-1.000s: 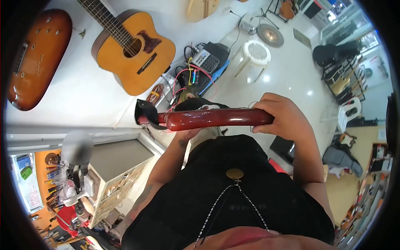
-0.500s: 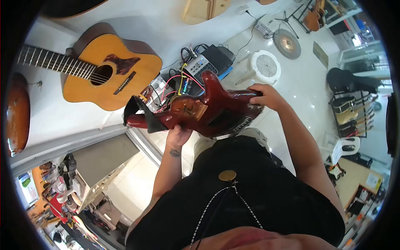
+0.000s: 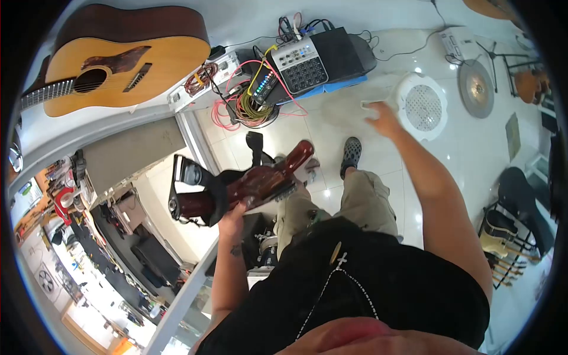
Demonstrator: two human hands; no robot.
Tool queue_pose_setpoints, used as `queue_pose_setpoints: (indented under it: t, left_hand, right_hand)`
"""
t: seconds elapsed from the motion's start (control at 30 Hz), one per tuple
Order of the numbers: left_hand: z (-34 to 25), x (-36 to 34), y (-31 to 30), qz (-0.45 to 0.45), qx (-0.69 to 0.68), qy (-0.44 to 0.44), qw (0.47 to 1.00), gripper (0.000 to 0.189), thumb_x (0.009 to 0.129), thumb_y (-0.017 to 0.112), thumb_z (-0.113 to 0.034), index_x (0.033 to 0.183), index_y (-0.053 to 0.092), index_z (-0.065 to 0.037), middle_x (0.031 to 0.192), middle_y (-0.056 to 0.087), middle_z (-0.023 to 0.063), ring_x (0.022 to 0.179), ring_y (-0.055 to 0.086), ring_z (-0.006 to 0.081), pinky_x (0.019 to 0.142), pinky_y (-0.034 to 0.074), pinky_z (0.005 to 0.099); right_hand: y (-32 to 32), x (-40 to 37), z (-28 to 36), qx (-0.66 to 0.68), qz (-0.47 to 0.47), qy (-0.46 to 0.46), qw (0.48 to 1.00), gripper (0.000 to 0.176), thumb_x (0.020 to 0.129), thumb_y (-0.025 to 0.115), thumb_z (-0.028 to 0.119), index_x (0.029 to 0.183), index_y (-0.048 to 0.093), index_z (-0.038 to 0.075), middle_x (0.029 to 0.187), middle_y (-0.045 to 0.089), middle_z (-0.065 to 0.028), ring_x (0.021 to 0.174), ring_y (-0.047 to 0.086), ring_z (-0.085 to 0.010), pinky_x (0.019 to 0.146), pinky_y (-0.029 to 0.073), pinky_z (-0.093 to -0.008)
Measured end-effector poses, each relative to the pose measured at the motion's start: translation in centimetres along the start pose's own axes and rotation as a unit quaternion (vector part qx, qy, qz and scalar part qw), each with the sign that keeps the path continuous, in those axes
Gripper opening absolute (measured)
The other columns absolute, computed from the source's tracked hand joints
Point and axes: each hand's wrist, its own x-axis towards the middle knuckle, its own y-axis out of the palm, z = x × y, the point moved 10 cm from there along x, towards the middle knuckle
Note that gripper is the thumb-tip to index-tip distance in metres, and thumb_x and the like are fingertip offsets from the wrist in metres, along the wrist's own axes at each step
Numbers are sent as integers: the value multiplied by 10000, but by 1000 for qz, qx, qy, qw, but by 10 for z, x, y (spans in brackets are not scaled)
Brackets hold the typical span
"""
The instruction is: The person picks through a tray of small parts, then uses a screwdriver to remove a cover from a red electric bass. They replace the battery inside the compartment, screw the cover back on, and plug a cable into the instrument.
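Observation:
My left hand [image 3: 232, 220] is closed around a glossy dark red electric guitar [image 3: 254, 182], held tilted in front of my left thigh. A black strap [image 3: 218, 192] loops around its left part, and one strap end stands up behind the body. Motion blurs the guitar's right end. Away from the guitar, my right hand [image 3: 386, 120] reaches out at the left side of a white plastic stool [image 3: 422, 106], thumb and fingers apart. In this view the hand overlaps the stool's legs.
An acoustic guitar [image 3: 171, 56] hangs on the wall at upper left. Below the wall sit a mixer [image 3: 299, 64], coiled cables [image 3: 251, 109] and a black case [image 3: 343, 56]. A cymbal [image 3: 476, 89] lies right of the stool. Guitars on a rack [image 3: 500, 242] stand far right.
My right hand has let go of the red guitar and moved to the stool. My left hand has lowered and tilted the guitar toward my left side. The view has shifted.

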Motion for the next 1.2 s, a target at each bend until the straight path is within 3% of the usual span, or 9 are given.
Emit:
queue_pose_setpoints:
  t: [0.1, 0.17, 0.37, 0.67, 0.77, 0.87, 0.93, 1.0, 1.2]
  left_hand:
    - [15, -25, -19, -24, -42, -23, 999, 634, 843, 842, -244, 1364, 562, -15, 1208, 693, 112, 1132, 665, 254, 992, 528, 418]
    - [24, -39, -35, -29, -59, -40, 997, 640, 841, 869, -299, 1351, 569, -55, 1267, 662, 94, 1210, 622, 258, 1033, 496, 440]
    - [69, -84, -148, -113, -72, -49, 990, 588, 896, 822, -292, 1370, 549, -77, 1325, 623, 75, 1237, 598, 259, 1075, 469, 452]
    - [39, -67, -218, -83, -105, 44, 990, 597, 998, 687, -366, 1471, 470, -74, 1450, 535, 82, 1331, 528, 278, 1154, 404, 485]
    - [20, -57, -227, -125, -108, 39, 986, 612, 990, 690, -395, 1477, 470, -95, 1447, 538, 74, 1329, 531, 283, 1143, 415, 503]
    - [22, -47, -237, -136, -129, -2, 982, 653, 967, 714, -419, 1486, 467, -109, 1450, 540, 75, 1333, 529, 288, 1135, 424, 520]
    - [11, -39, -228, -164, -94, 23, 982, 680, 954, 722, -441, 1489, 468, -107, 1454, 541, 81, 1342, 526, 294, 1138, 425, 525]
    - [22, -26, -231, -169, -113, -6, 979, 652, 968, 700, -429, 1486, 485, -95, 1448, 564, 84, 1362, 520, 304, 1157, 404, 513]
    - [40, 7, -218, -156, -142, -56, 976, 676, 957, 705, -452, 1486, 482, -96, 1445, 568, 80, 1352, 530, 293, 1161, 399, 496]
  right_hand:
    - [-79, -20, -137, -249, -37, 268, 930, 950, 804, 805, 428, 1544, 398, -5, 1490, 495, -296, 1423, 433, -447, 1184, 372, -492]
    - [-80, -56, -212, -193, 53, 441, 875, 1239, 783, 757, 616, 1655, 89, 44, 1657, 172, -347, 1530, 275, -458, 1245, 260, -527]
    - [-14, -102, -196, -182, 72, 456, 868, 1339, 754, 782, 638, 1648, -6, 27, 1685, 56, -329, 1590, 49, -430, 1245, 245, -556]
    - [97, -212, -189, -134, 158, 407, 889, 1313, 753, 766, 668, 1649, 59, 18, 1662, 130, -358, 1493, 318, -508, 1223, 311, -492]
    - [62, -212, -113, -153, 204, 420, 871, 1206, 751, 790, 634, 1639, 208, 62, 1637, 284, -298, 1461, 377, -489, 1182, 354, -534]
    - [-71, -158, -95, -271, -55, 478, 834, 1130, 668, 873, 603, 1559, 376, 117, 1524, 458, -220, 1428, 416, -400, 1106, 411, -571]
    - [-97, -138, -162, -298, -85, 397, 864, 1223, 649, 927, 550, 1571, 299, 50, 1541, 442, -248, 1445, 422, -375, 1129, 419, -525]
    - [-76, -121, -299, -12, -75, 368, 927, 1132, 713, 954, 365, 1517, 277, -57, 1324, 620, -267, 1206, 634, -361, 1024, 521, -477]
    - [28, -186, -340, -32, 97, 428, 898, 1243, 736, 888, 584, 1548, 205, -63, 1431, 519, -343, 1333, 547, -416, 1065, 522, -509]
